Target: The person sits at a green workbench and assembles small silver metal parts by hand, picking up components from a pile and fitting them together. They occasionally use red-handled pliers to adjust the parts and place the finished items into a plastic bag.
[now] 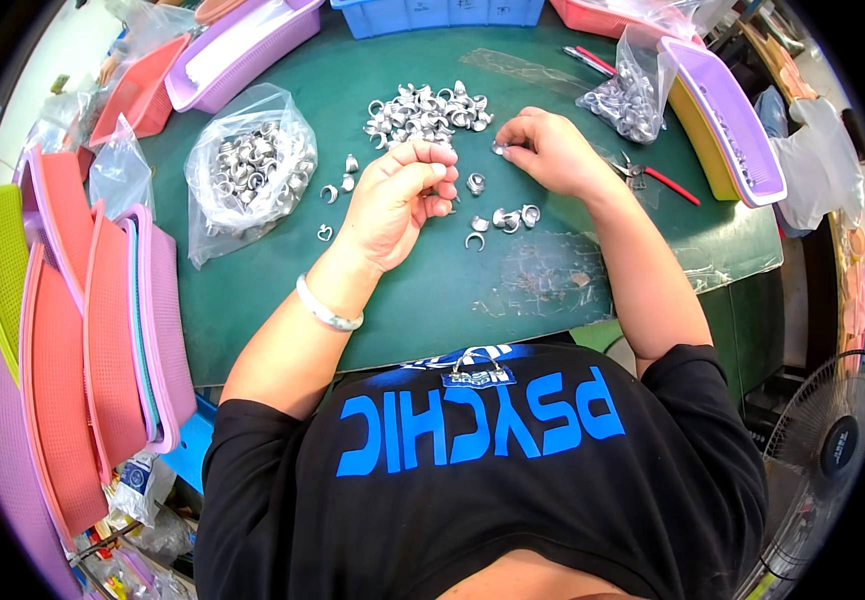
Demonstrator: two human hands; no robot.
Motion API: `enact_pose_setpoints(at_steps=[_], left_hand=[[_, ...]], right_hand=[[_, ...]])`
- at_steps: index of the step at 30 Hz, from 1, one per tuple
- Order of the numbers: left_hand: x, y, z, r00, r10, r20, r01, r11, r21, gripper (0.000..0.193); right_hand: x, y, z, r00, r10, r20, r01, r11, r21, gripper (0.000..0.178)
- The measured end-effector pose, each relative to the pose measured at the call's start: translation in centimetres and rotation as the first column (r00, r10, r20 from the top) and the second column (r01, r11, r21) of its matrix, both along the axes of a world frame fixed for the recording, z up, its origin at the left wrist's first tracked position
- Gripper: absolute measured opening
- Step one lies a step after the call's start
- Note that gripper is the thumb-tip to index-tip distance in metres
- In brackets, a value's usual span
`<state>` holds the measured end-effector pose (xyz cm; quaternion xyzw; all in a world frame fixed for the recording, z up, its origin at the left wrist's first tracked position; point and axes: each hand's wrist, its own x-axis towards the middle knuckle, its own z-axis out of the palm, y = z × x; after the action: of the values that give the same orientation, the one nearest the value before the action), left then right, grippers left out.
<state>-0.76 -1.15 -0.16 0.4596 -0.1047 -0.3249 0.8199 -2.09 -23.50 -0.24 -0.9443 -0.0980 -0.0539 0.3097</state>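
Note:
My left hand, with a pale bangle on the wrist, is raised over the table with its fingers curled in. What it holds, if anything, is hidden. To its right, my right hand pinches a small silver metal ring between thumb and fingertips. Beyond both hands lies a heap of silver rings, many with an open band. A few loose rings rest between my forearms, and a single ring lies between my hands. More loose rings are left of my left hand.
A clear bag of rings stands at the left, another bag at the right. Red-handled pliers lie beyond my right forearm. Plastic baskets line the green table; stacked baskets crowd the left. A fan stands lower right.

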Motion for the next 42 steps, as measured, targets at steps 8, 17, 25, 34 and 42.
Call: enact_pose_setpoints(at_steps=[8, 17, 25, 34, 42], left_hand=[[-0.7, -0.5, 0.5, 0.999, 0.028, 0.027, -0.033, 0.978, 0.207, 0.016], [-1.7, -1.0, 0.9, 0.955, 0.165, 0.249, -0.213, 0.96, 0.18, 0.012], [-1.7, -0.9, 0.7, 0.905, 0.183, 0.383, -0.247, 0.961, 0.126, 0.011], [-1.4, -0.8, 0.4, 0.753, 0.195, 0.628, -0.366, 0.918, 0.154, 0.018], [-1.6, -0.8, 0.8, 0.607, 0.144, 0.782, -0.437, 0.882, 0.177, 0.025]], right_hand=[[-0.9, 2.6, 0.8, 0.964, 0.072, 0.254, -0.171, 0.904, 0.392, 0.013], [-2.1, 5.1, 1.6, 0.818, 0.12, 0.562, -0.289, 0.931, 0.222, 0.018], [-2.1, 4.7, 1.8, 0.791, 0.16, 0.591, -0.301, 0.942, 0.148, 0.021], [-2.3, 4.4, 1.4, 0.907, 0.127, 0.4, -0.33, 0.805, 0.493, 0.018], [-2.8, 4.6, 1.8, 0.962, 0.269, 0.046, -0.177, 0.487, 0.856, 0.025]])
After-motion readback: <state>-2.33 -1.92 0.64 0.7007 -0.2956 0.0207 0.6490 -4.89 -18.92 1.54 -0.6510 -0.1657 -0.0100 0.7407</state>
